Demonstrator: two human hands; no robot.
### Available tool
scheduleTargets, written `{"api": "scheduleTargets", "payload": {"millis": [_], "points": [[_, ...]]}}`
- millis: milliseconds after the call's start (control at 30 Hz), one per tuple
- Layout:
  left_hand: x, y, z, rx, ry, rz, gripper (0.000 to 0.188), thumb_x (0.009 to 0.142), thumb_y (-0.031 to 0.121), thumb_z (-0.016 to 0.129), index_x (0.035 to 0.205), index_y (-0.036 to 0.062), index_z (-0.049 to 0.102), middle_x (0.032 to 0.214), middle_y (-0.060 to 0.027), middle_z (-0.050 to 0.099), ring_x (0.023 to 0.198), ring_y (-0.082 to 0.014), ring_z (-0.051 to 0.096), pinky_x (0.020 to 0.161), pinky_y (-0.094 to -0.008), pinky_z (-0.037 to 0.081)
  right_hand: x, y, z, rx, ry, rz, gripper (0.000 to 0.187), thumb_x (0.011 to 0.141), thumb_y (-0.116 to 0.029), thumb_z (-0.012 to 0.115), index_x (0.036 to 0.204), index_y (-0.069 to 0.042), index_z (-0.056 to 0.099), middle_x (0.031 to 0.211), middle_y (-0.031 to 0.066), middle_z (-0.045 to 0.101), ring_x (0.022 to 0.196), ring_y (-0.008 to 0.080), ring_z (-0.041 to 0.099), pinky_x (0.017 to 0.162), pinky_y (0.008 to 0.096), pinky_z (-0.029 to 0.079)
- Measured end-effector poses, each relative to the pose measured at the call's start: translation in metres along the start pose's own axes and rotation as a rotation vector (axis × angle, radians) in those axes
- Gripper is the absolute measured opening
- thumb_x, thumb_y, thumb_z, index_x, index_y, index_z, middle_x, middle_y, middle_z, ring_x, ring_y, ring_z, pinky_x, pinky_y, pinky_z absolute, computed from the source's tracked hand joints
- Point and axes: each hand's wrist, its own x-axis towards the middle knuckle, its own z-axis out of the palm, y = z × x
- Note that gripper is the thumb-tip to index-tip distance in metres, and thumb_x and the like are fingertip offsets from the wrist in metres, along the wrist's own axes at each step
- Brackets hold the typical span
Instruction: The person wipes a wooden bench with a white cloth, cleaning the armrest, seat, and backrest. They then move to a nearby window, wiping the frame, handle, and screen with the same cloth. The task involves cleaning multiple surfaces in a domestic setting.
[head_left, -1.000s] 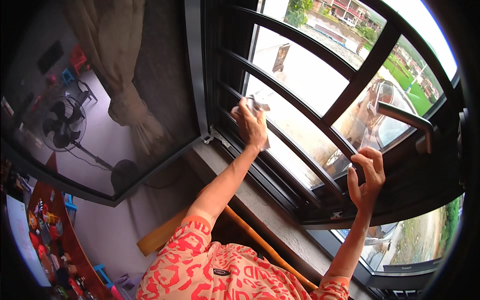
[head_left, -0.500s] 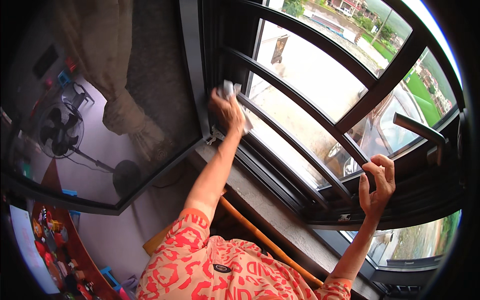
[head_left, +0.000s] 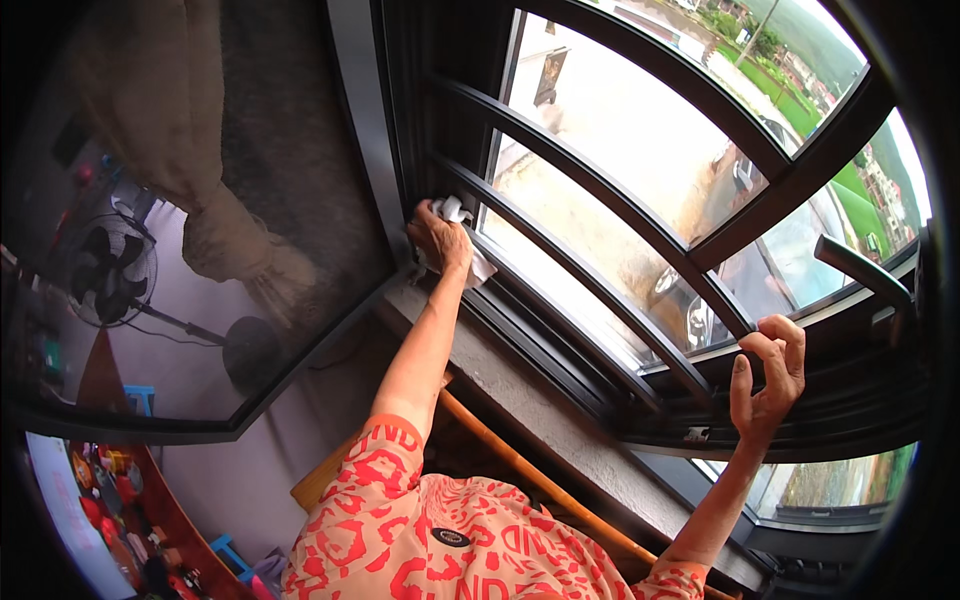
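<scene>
My left hand (head_left: pixel 440 243) is closed on a crumpled white cloth (head_left: pixel 478 268). It presses the cloth into the lower left corner of the dark window frame (head_left: pixel 535 335), beside the hinge side of the open sash (head_left: pixel 365 110). Part of the cloth sticks up above the fingers, and part hangs below the wrist. Over on the right, my right hand (head_left: pixel 772 375) has its fingers hooked at the lower end of a dark window bar (head_left: pixel 640 225). Its thumb stands apart from the fingers, and the fingertips are partly hidden.
A handle (head_left: pixel 860 268) juts inward at the right. Below the frame runs a rough grey sill (head_left: pixel 500 375), with a wooden rail (head_left: pixel 520 455) close to my body. The sash glass at left shows a curtain (head_left: pixel 215 200) and a fan (head_left: pixel 110 270). Toys (head_left: pixel 120 500) lie lower left.
My left hand and the cloth have moved down along the frame's left side into the corner. My right hand stays at the bar. The view has shifted slightly.
</scene>
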Motion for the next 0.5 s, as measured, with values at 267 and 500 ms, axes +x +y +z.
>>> {"api": "scheduleTargets", "payload": {"millis": [267,500], "points": [[-0.023,0.033,-0.018,0.017,-0.14,-0.17,0.024,0.087,0.022,0.057,0.11,0.0254,0.052,0.116,-0.0164,0.042,0.109,-0.037,0.049,0.077,-0.0498,0.048,-0.005,0.003,0.001,-0.02,-0.015,0.026,0.019,0.065,-0.008,0.062,0.083,-0.003,0.063,0.099,0.0122,0.056,0.089,0.0247,0.054,0.07,0.0334,0.044],[-0.117,0.028,-0.017,0.032,-0.136,0.18,0.029,0.088,0.018,0.063,0.113,0.0141,0.048,0.124,-0.016,0.037,0.109,-0.0343,0.051,0.074,-0.0424,0.056,-0.002,-0.001,0.0,-0.034,-0.005,-0.059,0.03,0.066,-0.005,0.063,0.095,-0.005,0.066,0.1,0.0122,0.058,0.093,0.0281,0.055,0.079,0.0369,0.045]]}}
